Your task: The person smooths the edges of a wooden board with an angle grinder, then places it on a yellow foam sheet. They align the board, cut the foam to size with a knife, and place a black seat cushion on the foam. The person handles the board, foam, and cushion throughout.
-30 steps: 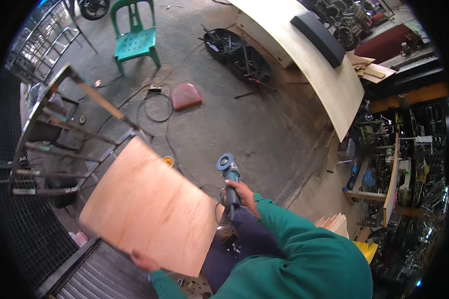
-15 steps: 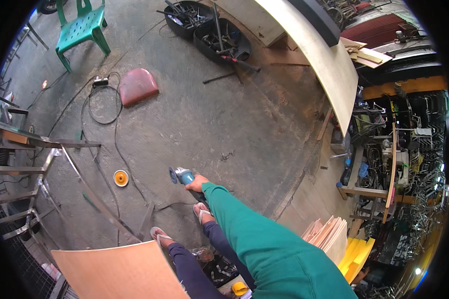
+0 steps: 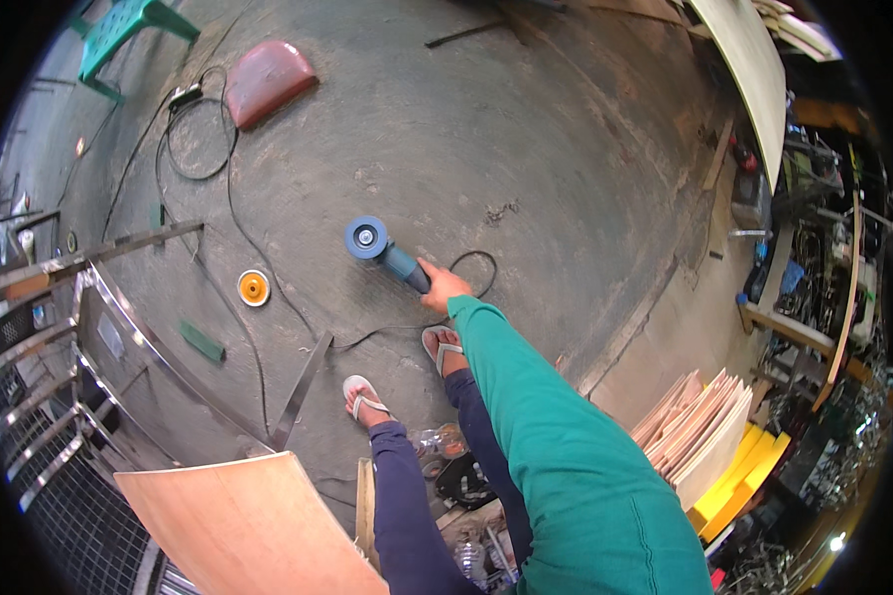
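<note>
My right hand (image 3: 446, 288) is wrapped round the rear of an angle grinder (image 3: 404, 266), with its green-sleeved arm stretched forward. The round disc (image 3: 366, 237) on the tool's head faces up, and its metal centre shows. A black cord (image 3: 486, 260) loops from the grinder back over the concrete floor. To the left of the tool lies a yellow and white disc (image 3: 253, 289) on the floor, apart from my hand. My left hand does not appear in the picture.
A metal frame (image 3: 134, 322) stands at left beside a curved plywood sheet (image 3: 238, 506). Cords (image 3: 230, 188) and a red seat pad (image 3: 271, 83) lie ahead. Stacked wood pieces (image 3: 700, 421) and a yellow piece (image 3: 742, 481) are at right. A green chair (image 3: 129, 45) stands far left.
The grinder has turned from side-on so that its disc faces up, still in my right hand. My view has shifted, and my left foot stands closer to the right one.
</note>
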### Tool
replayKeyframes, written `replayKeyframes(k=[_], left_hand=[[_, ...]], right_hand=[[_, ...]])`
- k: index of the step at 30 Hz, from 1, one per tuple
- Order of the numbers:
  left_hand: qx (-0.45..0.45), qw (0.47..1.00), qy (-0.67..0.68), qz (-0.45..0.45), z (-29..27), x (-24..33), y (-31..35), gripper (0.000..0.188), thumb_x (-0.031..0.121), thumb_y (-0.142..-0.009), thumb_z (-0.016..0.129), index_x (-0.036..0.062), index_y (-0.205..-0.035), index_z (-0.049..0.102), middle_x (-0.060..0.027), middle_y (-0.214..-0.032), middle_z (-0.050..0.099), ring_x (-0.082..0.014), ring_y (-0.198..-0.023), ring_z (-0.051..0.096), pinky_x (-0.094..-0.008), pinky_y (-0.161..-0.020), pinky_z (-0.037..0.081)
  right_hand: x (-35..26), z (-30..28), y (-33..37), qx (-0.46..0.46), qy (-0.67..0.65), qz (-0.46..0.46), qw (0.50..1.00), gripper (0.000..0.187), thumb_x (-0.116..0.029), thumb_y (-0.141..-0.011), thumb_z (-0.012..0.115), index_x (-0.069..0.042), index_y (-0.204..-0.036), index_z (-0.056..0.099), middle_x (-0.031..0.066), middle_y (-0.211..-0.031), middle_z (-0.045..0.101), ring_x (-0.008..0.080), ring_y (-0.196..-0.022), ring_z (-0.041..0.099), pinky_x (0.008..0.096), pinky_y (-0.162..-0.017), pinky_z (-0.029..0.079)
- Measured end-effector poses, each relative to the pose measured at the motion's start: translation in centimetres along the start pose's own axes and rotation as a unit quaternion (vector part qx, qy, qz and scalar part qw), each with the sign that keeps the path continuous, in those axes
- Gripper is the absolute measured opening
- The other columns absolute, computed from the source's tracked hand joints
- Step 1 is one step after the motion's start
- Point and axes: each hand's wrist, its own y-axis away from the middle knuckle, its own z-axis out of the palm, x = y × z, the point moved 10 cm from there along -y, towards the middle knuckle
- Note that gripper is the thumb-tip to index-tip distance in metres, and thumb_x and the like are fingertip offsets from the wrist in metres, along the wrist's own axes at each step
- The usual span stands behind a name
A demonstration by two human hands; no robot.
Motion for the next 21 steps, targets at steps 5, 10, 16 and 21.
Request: replayKeyframes(k=[5,10,16,21], left_hand=[[-0.030,0.997,-0.041,0.060,-5.3,4.2,0.7,0.062,0.057,-0.109,0.057,-0.0047,-0.107,0.067,-0.0288,-0.107,0.070,-0.0413,-0.093,0.064,-0.0511,-0.089,0.053],[-0.070,0.981,-0.113,0.145,-14.2,12.5,2.3,0.065,0.060,-0.108,0.056,-0.0040,-0.105,0.067,-0.0294,-0.104,0.070,-0.0429,-0.091,0.063,-0.0521,-0.087,0.052],[-0.105,0.922,-0.189,0.322,-18.6,33.0,6.4,0.068,0.063,-0.107,0.055,-0.0031,-0.102,0.067,-0.0301,-0.101,0.069,-0.0447,-0.089,0.062,-0.0533,-0.086,0.051],[-0.129,0.850,-0.240,0.450,-17.0,50.5,15.0,0.070,0.066,-0.106,0.055,-0.0024,-0.100,0.066,-0.0307,-0.098,0.068,-0.0463,-0.088,0.061,-0.0543,-0.084,0.050]], right_hand=[[9.3,3.1,12.5,-0.117,0.014,0.005,0.993,0.050,-0.035,-0.092,0.069,-0.024,-0.141,0.075,0.0214,-0.144,0.068,0.0410,-0.125,0.070,0.0499,-0.107,0.056],[22.3,-1.0,39.2,-0.033,-0.096,0.198,0.975,0.063,-0.039,-0.086,0.069,-0.008,-0.141,0.071,0.0230,-0.145,0.067,0.0411,-0.135,0.063,0.0494,-0.114,0.050],[32.3,-7.5,67.8,-0.035,-0.177,0.266,0.947,0.038,-0.039,-0.092,0.065,-0.009,-0.108,0.081,0.0133,-0.094,0.080,0.0256,-0.082,0.077,0.0461,-0.077,0.060],[42.1,-11.8,81.2,0.183,-0.487,0.380,0.765,0.033,-0.035,-0.094,0.070,-0.011,-0.116,0.078,0.0042,-0.089,0.077,0.0211,-0.074,0.073,0.0409,-0.067,0.058]])
